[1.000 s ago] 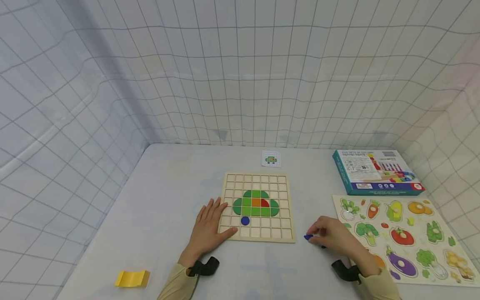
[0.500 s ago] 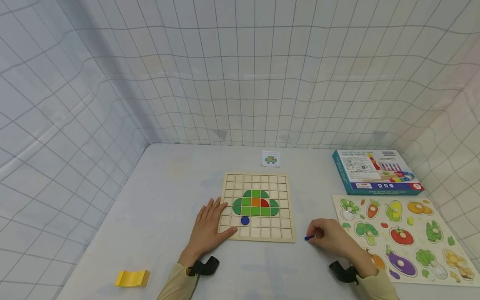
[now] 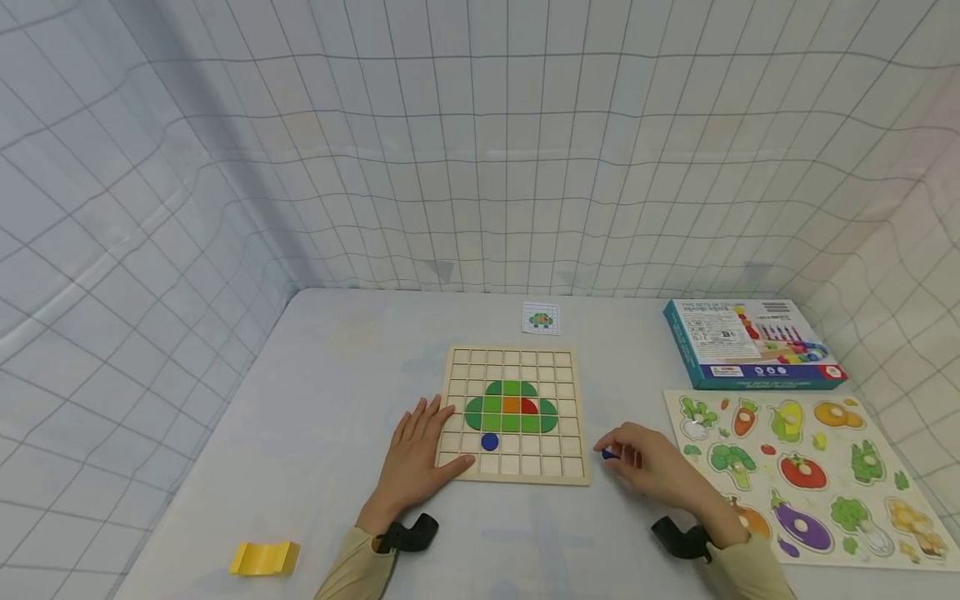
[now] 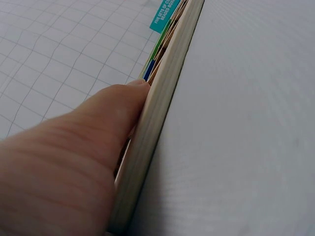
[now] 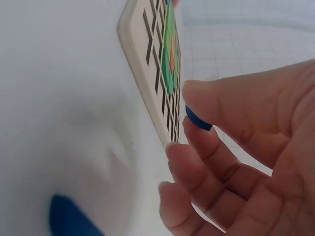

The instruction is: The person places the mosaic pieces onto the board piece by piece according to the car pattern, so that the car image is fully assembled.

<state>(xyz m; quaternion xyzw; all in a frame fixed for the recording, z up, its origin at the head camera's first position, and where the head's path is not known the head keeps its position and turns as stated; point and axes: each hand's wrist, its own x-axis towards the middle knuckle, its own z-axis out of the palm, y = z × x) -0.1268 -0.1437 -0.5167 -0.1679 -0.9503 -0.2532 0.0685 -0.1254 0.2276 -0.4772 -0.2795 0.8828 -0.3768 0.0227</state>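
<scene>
A wooden grid board (image 3: 513, 475) lies mid-table with a green car shape (image 3: 512, 409), an orange and a red tile inside it, and one blue disc (image 3: 490, 442) below. My left hand (image 3: 417, 457) rests flat on the board's left edge (image 4: 162, 103), fingers straight. My right hand (image 3: 643, 465) hovers just right of the board and pinches a small blue piece (image 3: 609, 453) between thumb and fingers; in the right wrist view that blue piece (image 5: 198, 119) sits at my fingertips (image 5: 197, 93) near the board's corner (image 5: 147, 64).
A small pattern card (image 3: 542, 318) lies behind the board. At the right are a vegetable puzzle board (image 3: 810, 475) and a teal box (image 3: 750, 342). A yellow block (image 3: 264, 557) sits near the front left. Another blue piece (image 5: 74, 219) lies on the table below my right hand.
My right hand lifted the blue piece off the table and moved left and slightly up toward the board. The left hand stayed put.
</scene>
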